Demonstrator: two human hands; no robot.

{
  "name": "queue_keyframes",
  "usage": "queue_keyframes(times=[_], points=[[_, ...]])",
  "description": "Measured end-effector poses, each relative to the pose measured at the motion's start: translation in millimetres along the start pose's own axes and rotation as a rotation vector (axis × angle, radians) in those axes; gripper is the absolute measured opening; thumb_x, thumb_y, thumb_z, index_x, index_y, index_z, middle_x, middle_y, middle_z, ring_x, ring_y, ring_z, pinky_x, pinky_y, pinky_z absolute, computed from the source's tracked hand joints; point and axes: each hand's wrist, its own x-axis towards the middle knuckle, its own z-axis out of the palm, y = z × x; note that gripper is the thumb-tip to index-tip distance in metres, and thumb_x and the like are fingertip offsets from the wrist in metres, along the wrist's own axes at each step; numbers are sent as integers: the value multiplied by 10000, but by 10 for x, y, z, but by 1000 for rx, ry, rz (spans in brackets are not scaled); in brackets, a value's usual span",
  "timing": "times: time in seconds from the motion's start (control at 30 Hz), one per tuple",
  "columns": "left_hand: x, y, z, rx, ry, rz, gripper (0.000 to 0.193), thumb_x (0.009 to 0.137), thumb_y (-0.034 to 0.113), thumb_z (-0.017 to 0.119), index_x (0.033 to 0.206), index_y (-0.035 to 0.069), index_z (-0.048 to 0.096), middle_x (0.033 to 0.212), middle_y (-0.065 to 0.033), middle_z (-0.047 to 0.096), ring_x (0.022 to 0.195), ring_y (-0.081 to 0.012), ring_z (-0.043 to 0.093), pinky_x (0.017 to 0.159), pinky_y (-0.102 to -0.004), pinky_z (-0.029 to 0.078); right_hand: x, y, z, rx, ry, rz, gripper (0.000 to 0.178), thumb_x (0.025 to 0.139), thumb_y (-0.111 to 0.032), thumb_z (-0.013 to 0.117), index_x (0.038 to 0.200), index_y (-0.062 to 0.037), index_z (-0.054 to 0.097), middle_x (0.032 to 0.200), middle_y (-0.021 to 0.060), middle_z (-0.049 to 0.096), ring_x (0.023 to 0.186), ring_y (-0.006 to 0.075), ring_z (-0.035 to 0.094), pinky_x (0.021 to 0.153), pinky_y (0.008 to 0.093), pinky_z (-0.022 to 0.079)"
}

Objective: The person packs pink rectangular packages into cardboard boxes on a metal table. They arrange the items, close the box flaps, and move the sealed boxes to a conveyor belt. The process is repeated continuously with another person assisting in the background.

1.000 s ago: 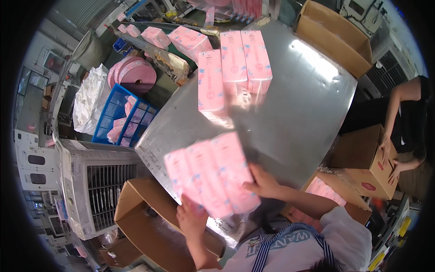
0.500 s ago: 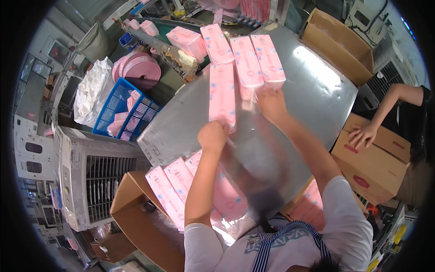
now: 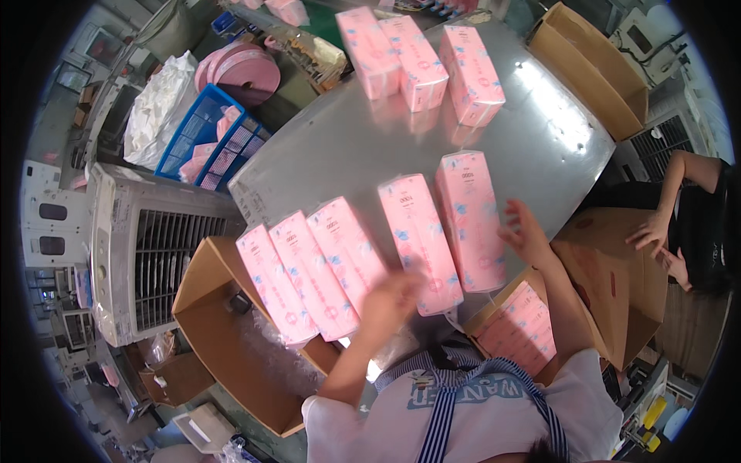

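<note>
Two long pink tissue packs stand side by side on the near part of the metal table: a left pack (image 3: 417, 239) and a right pack (image 3: 468, 212). My right hand (image 3: 525, 231) is just right of the right pack, its fingers apart and nothing in it. At the lower part of the left pack is my left hand (image 3: 394, 299), smeared by motion; whether it grips the pack cannot be told. Further left, three more tissue packs (image 3: 332, 270) lean in a row at the near table edge. Another three tissue packs (image 3: 414, 62) stand at the far end.
An open carton (image 3: 224, 324) is at the near left, and another holding pink packs (image 3: 519, 328) is by my right arm. A co-worker's hands (image 3: 656, 239) are beside a brown carton (image 3: 610, 278) at the right. A blue basket (image 3: 189, 139) stands left of the table (image 3: 309, 162).
Both hands have come back from the far packs toward me, and two packs now stand near me. The right hand has let go. The co-worker's carton has tilted and turned.
</note>
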Motion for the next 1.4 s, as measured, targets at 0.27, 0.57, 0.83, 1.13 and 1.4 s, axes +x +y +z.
queue_keyframes(times=[0.27,0.57,0.83,1.13,1.4], points=[[-676,-1865,-1589,-461,412,-879,742,961,583,333,1363,-38,385,1276,-173,545,1084,-261,591,896,-366,488,616,-532,670,407,-358,55,587,957,-435,461,1363,-13,424,1241,149,573,1131,213,549,997,334,402],[-132,-1906,-1381,-791,-268,-969,741,900,671,344,1418,142,376,1355,-81,517,1208,-242,531,957,-447,460,338,-164,113,518,-494,550,522,961,-363,503,1345,-13,462,1198,141,604,1047,201,614,888,384,520],[81,-1872,-1110,-827,-300,-802,773,848,682,431,1353,97,461,1297,-77,562,1166,-214,550,953,-424,443,-100,306,-44,741,-234,416,484,928,-285,567,1301,16,494,1171,146,598,1006,237,614,870,401,524],[-92,-651,-1182,-1113,-95,-551,550,985,357,416,1450,84,307,1443,-63,412,1281,-214,440,1061,-392,383,-877,317,-162,951,25,310,477,935,-303,553,1292,8,497,1167,145,598,1012,246,613,880,406,522],[-229,-428,-802,-1081,-133,-567,522,985,355,417,1427,86,345,1401,-78,453,1238,-232,477,1041,-411,398,-1193,180,146,1144,146,242,469,941,-315,540,1286,0,499,1170,145,597,1004,250,616,876,411,525]])
